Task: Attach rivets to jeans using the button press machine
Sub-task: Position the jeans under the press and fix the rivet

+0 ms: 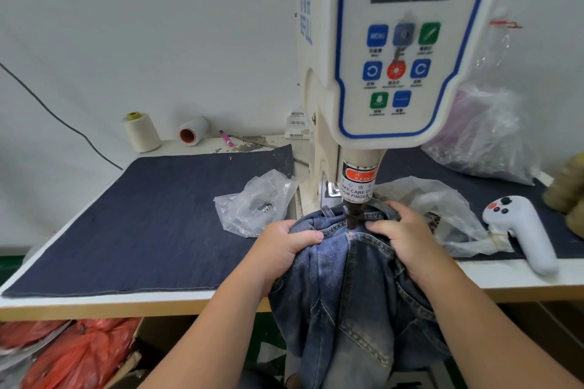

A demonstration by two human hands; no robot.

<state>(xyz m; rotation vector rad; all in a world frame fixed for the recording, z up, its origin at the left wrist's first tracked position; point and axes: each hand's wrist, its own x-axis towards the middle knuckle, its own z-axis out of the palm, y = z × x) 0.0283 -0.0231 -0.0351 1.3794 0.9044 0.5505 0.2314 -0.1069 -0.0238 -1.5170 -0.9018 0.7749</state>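
Observation:
Faded blue jeans [354,287] hang over the table's front edge, their waistband bunched under the dark punch [352,216] of the white button press machine [395,50]. My left hand [281,251] grips the denim just left of the punch, thumb on top. On the other side my right hand [407,240] grips the waistband, its fingers curled over the fabric close to the punch. The punch tip touches the denim. No rivet is visible under it.
A clear plastic bag [252,202] with small metal parts lies left of the machine, another bag [448,215] to its right. A white handheld controller [524,230] rests at the table's right edge. Thread cones [140,131] stand at the back. Dark denim mat [142,215] covers the table.

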